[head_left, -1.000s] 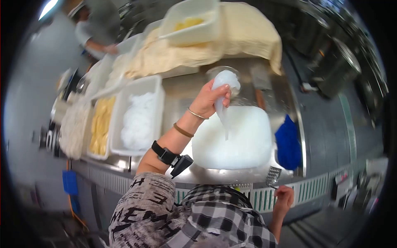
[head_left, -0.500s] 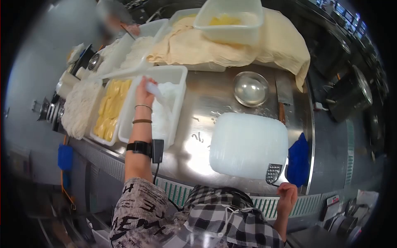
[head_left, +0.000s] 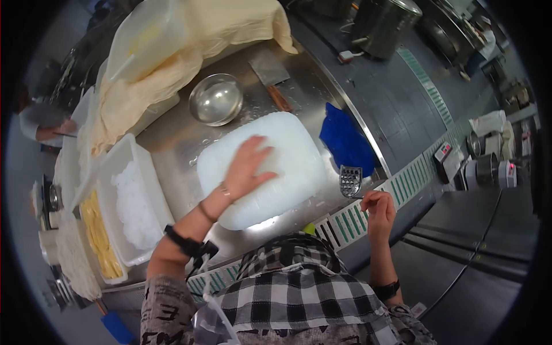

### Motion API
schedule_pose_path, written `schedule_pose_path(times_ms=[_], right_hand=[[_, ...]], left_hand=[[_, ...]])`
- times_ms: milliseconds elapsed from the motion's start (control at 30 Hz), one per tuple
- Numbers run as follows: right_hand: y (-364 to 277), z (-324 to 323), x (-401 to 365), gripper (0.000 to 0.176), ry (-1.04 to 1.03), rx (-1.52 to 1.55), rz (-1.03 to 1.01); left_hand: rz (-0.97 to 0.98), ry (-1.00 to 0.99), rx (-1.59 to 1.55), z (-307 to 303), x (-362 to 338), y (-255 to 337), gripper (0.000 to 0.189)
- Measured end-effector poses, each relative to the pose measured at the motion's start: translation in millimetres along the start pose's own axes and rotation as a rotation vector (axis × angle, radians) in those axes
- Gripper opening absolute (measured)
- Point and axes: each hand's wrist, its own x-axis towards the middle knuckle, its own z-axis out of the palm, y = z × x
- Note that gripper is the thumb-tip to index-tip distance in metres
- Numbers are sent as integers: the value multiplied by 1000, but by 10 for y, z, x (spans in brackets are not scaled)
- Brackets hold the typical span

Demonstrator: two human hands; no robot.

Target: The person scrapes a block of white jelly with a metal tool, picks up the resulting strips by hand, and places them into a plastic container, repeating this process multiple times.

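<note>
Fingers spread, my left hand [head_left: 247, 167] is over the top of a large translucent white block of jelly [head_left: 287, 152]. No object shows in its fingers. Off the block's near right side, my right hand [head_left: 378, 213] is closed on the thin handle of a metal grater [head_left: 350, 180] with rows of holes. The grater's head hangs close to the table edge. To the left, a white tub [head_left: 161, 198] holds a pile of white jelly shreds [head_left: 135, 201].
A steel bowl [head_left: 217, 99] and a cleaver [head_left: 269, 68] lie behind the block, a blue cloth [head_left: 344, 137] to its right. Cloth-covered tubs [head_left: 129, 106] and a tub of yellow pieces [head_left: 99, 233] line the left. A person [head_left: 43, 121] stands far left.
My left hand has left the tub, let go of the translucent white strands and come over the block. The view has turned right. My right hand still holds the grater.
</note>
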Motion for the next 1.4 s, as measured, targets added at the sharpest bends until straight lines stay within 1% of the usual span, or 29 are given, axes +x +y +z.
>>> schedule_pose_path(times_ms=[33,100,133,200,233,300,333,400,433,500,533,600,633,667,700,733,767,800,867,933,1000,1033,1067,1100,1167,1233,1300,1333,1400], right_hand=[[-16,-60,-42,21,15,-25,-7],[-37,-162,-152,21,66,-13,-13],[-37,-206,-203,21,100,-2,-16],[-37,-294,-318,21,147,0,-16],[-42,-332,-369,22,179,1,-14],[-45,-413,-464,22,212,5,-10],[-47,-444,-501,22,234,8,-4],[-45,-486,-552,22,253,14,-6],[-44,-498,-563,22,262,17,-6],[-55,-491,-549,23,268,25,-4],[-58,-484,-528,23,267,29,0],[-21,-471,-459,23,245,32,23],[3,-459,-406,22,221,33,46],[34,-436,-329,22,212,36,46],[74,-402,-230,22,148,-4,74],[101,-353,-121,22,83,-45,103],[105,-265,13,21,39,-72,123],[127,-175,170,20,-33,-109,118],[184,56,533,19,-160,-170,95],[282,336,926,19,-269,-206,70],[396,625,1311,19,-359,-234,66],[447,765,1481,20,-394,-251,75],[503,899,1635,20,-405,-262,42],[552,1015,1755,21,-417,-273,11],[558,1186,1904,22,-412,-282,21],[530,1254,1950,22,-408,-290,26],[509,1270,1952,23,-359,-231,21],[481,1256,1942,23,-365,-238,22],[427,1178,1900,23,-335,-270,59]], left_hand=[[100,-109,-11,154,182,108,62],[311,-240,93,437,485,312,71],[323,-248,90,598,601,330,71],[481,-506,204,909,788,341,73],[491,-511,202,971,889,407,73],[398,-890,314,1051,1047,514,59],[406,-895,314,1121,1072,490,59],[269,-908,154,1291,1089,402,42],[273,-911,157,1298,1118,394,42],[4,-769,12,1287,1159,345,30],[5,-769,14,1262,1171,289,30],[105,-307,-269,1159,1151,119,22],[-67,-249,-367,972,1155,147,18],[-217,-186,-512,810,1136,129,18],[-366,-119,-656,671,1092,72,18],[-428,-37,-858,546,1005,-20,18],[-477,33,-940,414,884,-86,17],[-482,44,-937,321,730,-145,17],[-473,126,-705,196,399,-184,15],[-511,103,-532,150,57,-60,12],[-409,-17,-405,182,-168,248,10],[-219,-68,-366,238,-226,408,12],[-31,-119,-329,319,-245,535,15],[-40,-111,-339,397,-194,576,15],[28,-71,-107,500,14,580,32],[-145,-34,162,517,314,529,57],[-246,-19,229,654,473,313,76],[-252,-13,224,701,532,226,76],[-421,-125,317,753,630,62,82]])
